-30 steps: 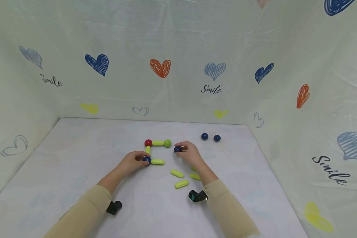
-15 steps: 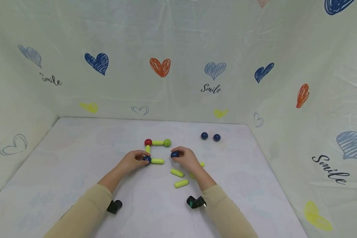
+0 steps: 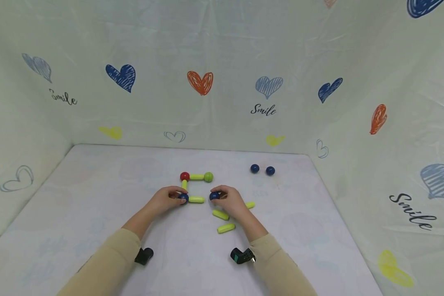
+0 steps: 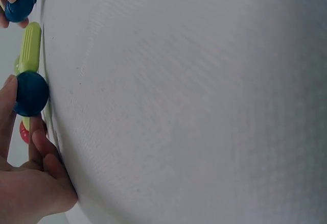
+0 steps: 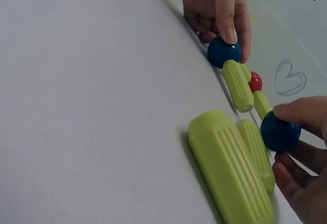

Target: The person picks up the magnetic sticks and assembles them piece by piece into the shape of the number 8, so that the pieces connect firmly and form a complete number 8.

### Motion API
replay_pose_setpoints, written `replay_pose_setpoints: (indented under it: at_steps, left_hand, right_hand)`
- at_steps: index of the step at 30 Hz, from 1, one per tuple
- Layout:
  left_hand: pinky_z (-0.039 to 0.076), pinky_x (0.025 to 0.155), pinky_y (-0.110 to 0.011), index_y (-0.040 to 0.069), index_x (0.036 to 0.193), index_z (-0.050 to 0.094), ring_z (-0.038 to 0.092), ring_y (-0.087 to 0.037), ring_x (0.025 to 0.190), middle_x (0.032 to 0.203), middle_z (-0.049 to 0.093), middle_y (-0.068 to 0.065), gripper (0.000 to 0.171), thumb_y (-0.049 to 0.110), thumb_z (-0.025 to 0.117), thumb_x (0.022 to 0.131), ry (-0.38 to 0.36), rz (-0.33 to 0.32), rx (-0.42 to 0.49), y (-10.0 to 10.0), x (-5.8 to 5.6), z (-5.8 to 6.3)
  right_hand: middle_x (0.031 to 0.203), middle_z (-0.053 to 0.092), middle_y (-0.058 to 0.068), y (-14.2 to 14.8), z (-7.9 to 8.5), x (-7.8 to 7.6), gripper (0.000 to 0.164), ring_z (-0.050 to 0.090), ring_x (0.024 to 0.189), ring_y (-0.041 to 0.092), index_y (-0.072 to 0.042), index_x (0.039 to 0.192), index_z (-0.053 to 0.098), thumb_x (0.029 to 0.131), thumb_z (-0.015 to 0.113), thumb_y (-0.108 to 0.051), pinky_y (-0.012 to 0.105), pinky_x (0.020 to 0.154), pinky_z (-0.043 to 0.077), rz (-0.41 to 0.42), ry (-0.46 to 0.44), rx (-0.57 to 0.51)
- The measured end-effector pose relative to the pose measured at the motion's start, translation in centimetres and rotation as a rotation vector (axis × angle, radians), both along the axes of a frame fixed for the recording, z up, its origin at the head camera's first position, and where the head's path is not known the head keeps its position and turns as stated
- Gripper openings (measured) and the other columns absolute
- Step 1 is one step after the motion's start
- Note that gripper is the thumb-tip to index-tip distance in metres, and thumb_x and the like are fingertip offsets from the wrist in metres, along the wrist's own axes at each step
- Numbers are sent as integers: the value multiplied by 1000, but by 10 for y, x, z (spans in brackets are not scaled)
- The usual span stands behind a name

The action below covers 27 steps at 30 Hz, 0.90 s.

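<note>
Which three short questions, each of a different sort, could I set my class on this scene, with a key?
1. True or false: the right hand holds a red ball.
2. Multiple choice: what colour is the ball at the right end of the farthest yellow-green rod? a) blue b) green c) red
3. Open: where do the two loose blue balls lie?

Key:
1. False; it holds a blue ball.
2. b
3. On the table, beyond the right hand and to its right, side by side with a gap between them.
</note>
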<state>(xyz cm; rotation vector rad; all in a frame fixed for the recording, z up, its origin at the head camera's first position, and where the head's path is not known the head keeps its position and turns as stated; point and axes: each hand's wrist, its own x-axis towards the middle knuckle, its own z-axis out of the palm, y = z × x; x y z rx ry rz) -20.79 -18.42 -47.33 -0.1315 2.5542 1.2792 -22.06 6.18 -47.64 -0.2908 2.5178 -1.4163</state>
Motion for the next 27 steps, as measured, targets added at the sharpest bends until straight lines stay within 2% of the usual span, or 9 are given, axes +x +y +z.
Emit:
replay_pose_setpoints:
  at_steps: [14, 20, 27]
  left_hand:
    - [47, 83, -39, 13, 119, 69, 51, -29, 100, 110, 59, -12, 31, 16, 73, 89, -24, 15, 20, 0, 2, 4]
    - [47, 83, -37, 13, 119, 69, 51, -29, 100, 109, 60, -12, 30, 15, 73, 89, -30, 23, 33, 0, 2, 4]
    - [47, 82, -37, 12, 119, 69, 52, -28, 99, 108, 59, -12, 30, 15, 72, 89, -37, 29, 43, -1, 2, 4]
  right_hand:
    - [112, 62, 4, -4, -4, 3, 30, 60, 100, 21, -14, 114, 70, 85, 76, -11, 36, 82, 52, -2, 1, -27]
    - [110, 60, 3, -7, -6, 1, 29, 60, 98, 21, -13, 111, 71, 83, 78, -10, 34, 81, 52, 2, 24, -6]
    - [108, 60, 4, -11, -4, 2, 30, 60, 98, 21, -11, 111, 70, 82, 78, -6, 34, 83, 51, 52, 62, 18]
